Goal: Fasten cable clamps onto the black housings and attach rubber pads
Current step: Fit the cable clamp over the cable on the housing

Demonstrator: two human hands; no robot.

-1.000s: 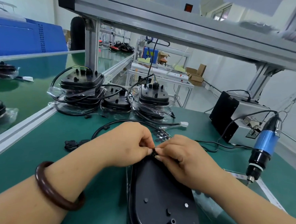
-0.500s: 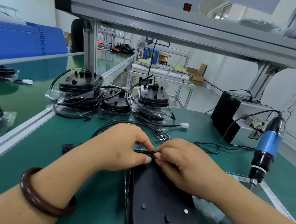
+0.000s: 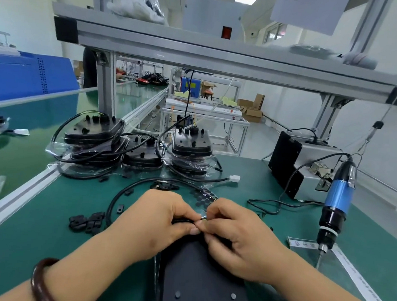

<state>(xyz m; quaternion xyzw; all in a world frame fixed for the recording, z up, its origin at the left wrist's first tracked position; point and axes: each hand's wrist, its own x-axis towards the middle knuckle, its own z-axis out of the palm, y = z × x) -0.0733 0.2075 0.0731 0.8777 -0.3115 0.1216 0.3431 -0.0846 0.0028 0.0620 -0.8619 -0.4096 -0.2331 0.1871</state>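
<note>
A black housing [image 3: 200, 279] lies flat on the green mat right in front of me, its far end under my hands. My left hand [image 3: 157, 221] pinches the black cable [image 3: 114, 201] at that far end. My right hand [image 3: 239, 235] pinches a small silvery part against the cable, fingertips touching the left thumb. The cable loops out to the left and back past a sheet of round black rubber pads [image 3: 202, 196]. Loose black cable clamps [image 3: 87, 221] lie in a small heap left of my left hand.
Stacks of black housings [image 3: 94, 140] [image 3: 191, 145] with cables stand at the back of the mat. A blue electric screwdriver [image 3: 336, 203] hangs at the right above a strip of tape. A grey screw feeder box [image 3: 304, 169] sits behind it. An aluminium frame crosses overhead.
The camera has tilted up, so my hands sit lower in view. Both hands stay pinched together at the housing's far end, with a small silvery part now showing between the fingertips.
</note>
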